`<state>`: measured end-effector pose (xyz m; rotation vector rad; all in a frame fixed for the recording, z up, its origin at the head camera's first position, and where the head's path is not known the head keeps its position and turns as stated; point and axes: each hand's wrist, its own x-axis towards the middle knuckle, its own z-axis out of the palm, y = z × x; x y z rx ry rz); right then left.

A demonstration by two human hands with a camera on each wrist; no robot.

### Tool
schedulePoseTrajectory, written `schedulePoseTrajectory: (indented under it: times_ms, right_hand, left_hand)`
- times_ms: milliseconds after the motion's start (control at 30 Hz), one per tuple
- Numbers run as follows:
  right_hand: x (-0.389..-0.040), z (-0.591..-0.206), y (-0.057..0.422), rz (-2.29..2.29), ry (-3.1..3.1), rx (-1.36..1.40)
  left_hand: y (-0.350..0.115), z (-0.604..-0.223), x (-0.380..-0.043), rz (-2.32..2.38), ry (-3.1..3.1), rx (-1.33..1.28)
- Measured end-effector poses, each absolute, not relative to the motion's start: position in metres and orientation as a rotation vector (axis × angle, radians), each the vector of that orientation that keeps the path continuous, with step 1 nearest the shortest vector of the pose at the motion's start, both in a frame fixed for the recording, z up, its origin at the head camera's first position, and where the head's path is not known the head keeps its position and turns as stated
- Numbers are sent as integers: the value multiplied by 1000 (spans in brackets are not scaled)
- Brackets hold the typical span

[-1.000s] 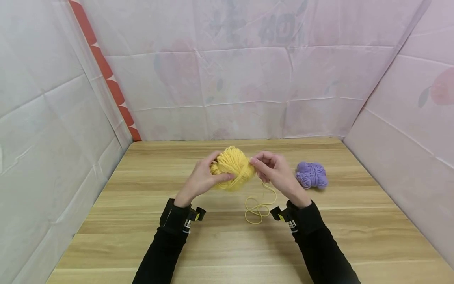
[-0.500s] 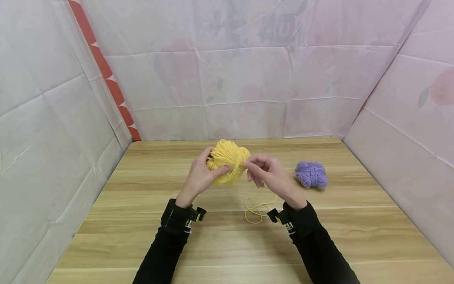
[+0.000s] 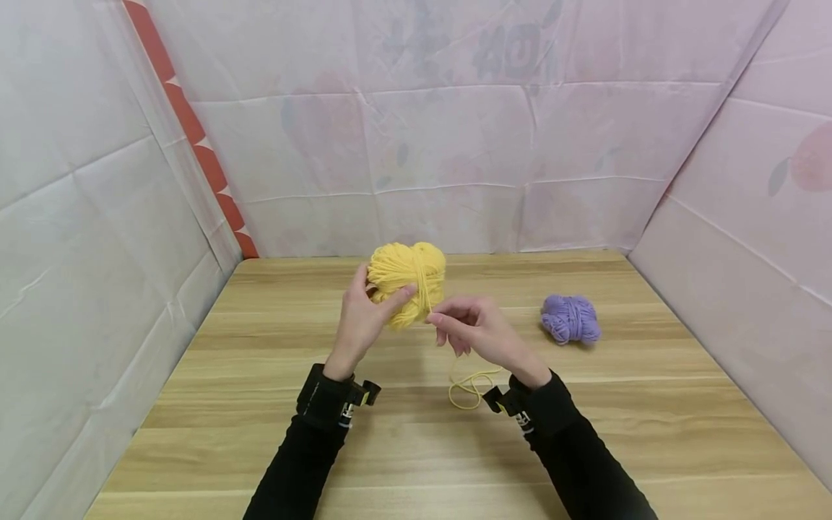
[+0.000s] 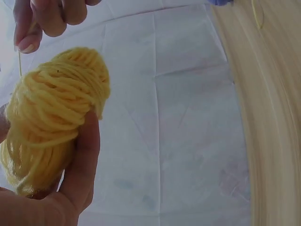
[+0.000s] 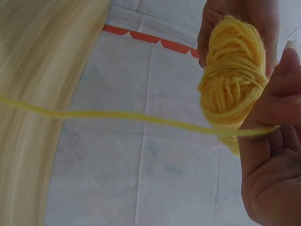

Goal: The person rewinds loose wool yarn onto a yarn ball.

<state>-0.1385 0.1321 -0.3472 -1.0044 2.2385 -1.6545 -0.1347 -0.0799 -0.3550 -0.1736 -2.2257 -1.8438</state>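
Observation:
A ball of yellow yarn [image 3: 396, 271] is held up above the table by my left hand [image 3: 359, 321], with the thumb across its front and fingers behind it. In the left wrist view the yarn ball [image 4: 56, 99] has strands wound round its middle. My right hand [image 3: 481, 332] pinches a yellow strand just below and right of the ball. The strand [image 5: 141, 117] runs out of that hand across the right wrist view. Its loose tail [image 3: 464, 393] lies in loops on the table below.
A purple yarn ball [image 3: 570, 319] lies on the wooden table [image 3: 416, 448], right of my right hand. Pale printed sheets [image 3: 442, 144] stand as walls behind and at both sides. A black band with a small camera sits on each wrist.
The yellow ball has moved up and left and turned in my left hand. My right hand has moved left and slightly down, round to the ball's lower right side, still pinching the strand.

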Motion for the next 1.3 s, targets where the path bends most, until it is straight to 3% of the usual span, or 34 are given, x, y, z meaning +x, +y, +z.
schedulePoseTrajectory:
  times_ms: [367,633,967,1300]
  right_hand:
    - [-138,-354,124,-1602,2221,-1004]
    - [-143,-356,126,-1587,2255,-988]
    - [-150,-352,143,-1589,2256,-978]
    - [-153,-348,153,-1664,2230,-790]
  left_hand:
    - [-82,-353,-134,-2255,-1880,-272]
    - [-85,-350,-132,-2454,-1774,-602]
    - [-92,-349,-129,-2567,-1896,-906]
    - [-94,-347,-127,-2368,-2319,-960]
